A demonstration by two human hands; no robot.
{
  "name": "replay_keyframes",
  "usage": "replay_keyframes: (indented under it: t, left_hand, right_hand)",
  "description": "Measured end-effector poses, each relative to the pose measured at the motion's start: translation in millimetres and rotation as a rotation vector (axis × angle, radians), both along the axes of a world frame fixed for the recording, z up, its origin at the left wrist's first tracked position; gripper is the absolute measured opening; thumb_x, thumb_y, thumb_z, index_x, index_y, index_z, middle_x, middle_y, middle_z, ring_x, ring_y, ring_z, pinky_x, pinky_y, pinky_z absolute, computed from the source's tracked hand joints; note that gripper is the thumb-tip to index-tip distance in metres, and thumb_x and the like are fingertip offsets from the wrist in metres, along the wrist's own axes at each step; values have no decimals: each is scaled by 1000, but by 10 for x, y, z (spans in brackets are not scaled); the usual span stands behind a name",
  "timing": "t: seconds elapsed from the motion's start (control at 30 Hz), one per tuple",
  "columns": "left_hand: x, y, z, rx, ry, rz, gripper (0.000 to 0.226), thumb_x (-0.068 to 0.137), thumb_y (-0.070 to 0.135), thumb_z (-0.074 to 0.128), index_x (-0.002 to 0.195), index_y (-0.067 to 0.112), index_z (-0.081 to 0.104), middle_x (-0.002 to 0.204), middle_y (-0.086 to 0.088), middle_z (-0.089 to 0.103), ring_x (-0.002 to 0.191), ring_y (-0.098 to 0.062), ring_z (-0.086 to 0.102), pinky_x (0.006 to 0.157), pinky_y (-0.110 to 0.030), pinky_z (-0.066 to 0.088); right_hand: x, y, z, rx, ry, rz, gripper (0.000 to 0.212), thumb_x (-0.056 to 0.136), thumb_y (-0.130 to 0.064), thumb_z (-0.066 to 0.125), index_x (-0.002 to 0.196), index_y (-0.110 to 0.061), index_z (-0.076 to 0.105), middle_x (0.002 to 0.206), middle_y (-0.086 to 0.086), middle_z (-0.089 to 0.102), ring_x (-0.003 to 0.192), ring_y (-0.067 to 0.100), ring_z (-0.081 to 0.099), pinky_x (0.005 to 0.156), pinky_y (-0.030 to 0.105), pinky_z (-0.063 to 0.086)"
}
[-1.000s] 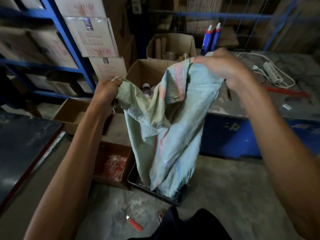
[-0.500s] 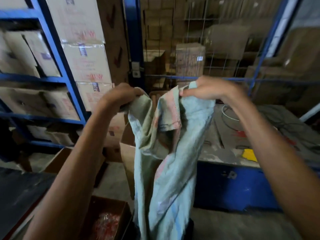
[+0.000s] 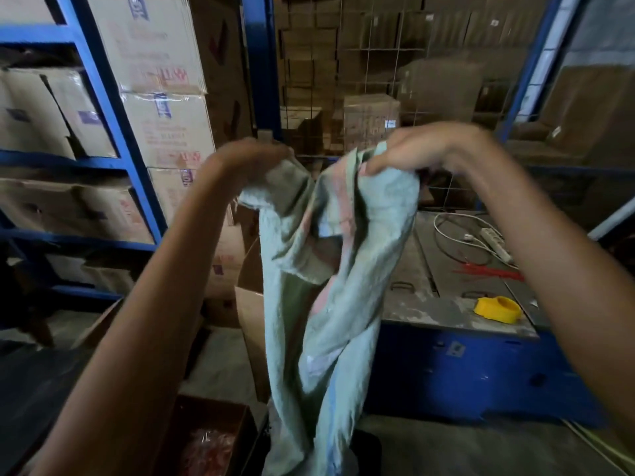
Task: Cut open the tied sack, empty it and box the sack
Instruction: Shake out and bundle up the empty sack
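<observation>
A limp pale green woven sack (image 3: 323, 304) with faded pink and blue stripes hangs in front of me, held up at chest height by its top edge. My left hand (image 3: 247, 163) grips the left corner of that edge. My right hand (image 3: 422, 149) grips the right corner. The sack's lower end drops out of sight at the bottom of the view. Behind it stands an open cardboard box (image 3: 252, 304), mostly hidden by the cloth.
Blue shelving (image 3: 113, 108) stacked with cardboard cartons fills the left. A blue platform (image 3: 460, 369) on the right carries a yellow tape dispenser (image 3: 498, 308), a white power strip (image 3: 494, 240) and cable. A low box of red items (image 3: 209, 448) sits at the bottom left.
Both hands have lifted the sack higher and drawn closer together. The view has tilted up, so the floor, the dark tray and the red cutter have left the frame.
</observation>
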State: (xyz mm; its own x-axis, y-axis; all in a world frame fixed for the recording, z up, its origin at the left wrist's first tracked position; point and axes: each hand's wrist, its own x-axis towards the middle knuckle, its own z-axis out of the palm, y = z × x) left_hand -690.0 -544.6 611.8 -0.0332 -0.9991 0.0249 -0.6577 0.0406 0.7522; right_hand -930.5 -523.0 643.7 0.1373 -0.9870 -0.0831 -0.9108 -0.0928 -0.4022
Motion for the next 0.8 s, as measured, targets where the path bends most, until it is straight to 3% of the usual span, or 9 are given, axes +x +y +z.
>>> replay_keyframes:
  t: [0.13, 0.2, 0.3, 0.37, 0.47, 0.6, 0.67, 0.73, 0.8]
  left_hand:
    - [-20, 67, -471, 144, -81, -202, 101, 68, 87, 59, 136, 13, 61, 141, -13, 59, 126, -35, 57, 107, -47, 45]
    - [-46, 71, -715, 177, -69, -483, 103, 65, 74, 75, 147, 19, 47, 144, -6, 56, 128, -28, 56, 111, -47, 45]
    - [-186, 52, -1101, 58, -1, -496, 133, 48, 57, 96, 156, 33, 20, 151, 4, 47, 138, -18, 48, 116, -45, 43]
    - [-391, 65, -1268, -122, 108, -391, 124, 47, 51, 98, 148, 24, 31, 141, 5, 56, 132, -17, 54, 113, -44, 46]
    - [-608, 60, -1399, -396, 194, -178, 72, 66, 32, 91, 126, 16, 55, 119, 1, 70, 109, -14, 67, 98, -42, 55]
    - [-663, -5, -1400, -515, 252, -53, 49, 73, 39, 84, 113, 18, 65, 107, 4, 74, 99, -12, 71, 91, -42, 57]
    - [-658, -53, -1313, -521, 340, -33, 47, 72, 35, 85, 112, 17, 67, 107, 2, 75, 100, -14, 71, 92, -44, 58]
    - [-727, -79, -1191, -495, 463, -64, 52, 69, 28, 86, 115, 14, 67, 110, -3, 75, 103, -19, 72, 94, -48, 58]
    - [-898, -38, -1086, -399, 545, -149, 60, 66, 22, 89, 120, 11, 65, 113, -7, 75, 105, -22, 72, 95, -48, 58]
  right_hand:
    - [41, -40, -453, 156, -122, 2, 21, 93, -28, 62, 79, -13, 63, 71, 3, 58, 61, 14, 53, 56, 28, 45]
    - [39, -102, -639, 130, -394, -59, 16, 92, -22, 62, 78, -13, 61, 69, 4, 57, 57, 14, 54, 52, 27, 44]
    - [27, -91, -760, 144, -746, -61, 10, 94, -19, 62, 92, -10, 67, 76, 4, 64, 64, 15, 61, 58, 26, 51]
    - [5, -30, -785, 181, -850, -8, 25, 96, -19, 61, 112, -1, 68, 87, 7, 69, 75, 16, 64, 68, 28, 52]
    - [-83, 130, -813, 132, -883, 5, 33, 96, -20, 61, 122, -1, 66, 107, 10, 76, 93, 20, 69, 78, 29, 51]
    - [-401, 439, -1268, -347, -1003, -234, 21, 88, -26, 70, 107, -19, 73, 97, -2, 78, 88, 6, 70, 75, 25, 49]
    - [-507, 593, -1712, -285, -944, -284, 75, 73, -30, 86, 139, -26, 51, 131, -5, 60, 116, 3, 56, 98, 33, 48]
    - [-382, 635, -2184, -41, -763, -180, 144, 50, -41, 98, 157, -35, 2, 159, -11, 20, 144, 7, 24, 120, 39, 29]
    - [-109, 529, -2532, -79, -761, -110, 144, 41, -48, 100, 157, -26, 18, 162, -6, 28, 148, 11, 29, 121, 39, 30]
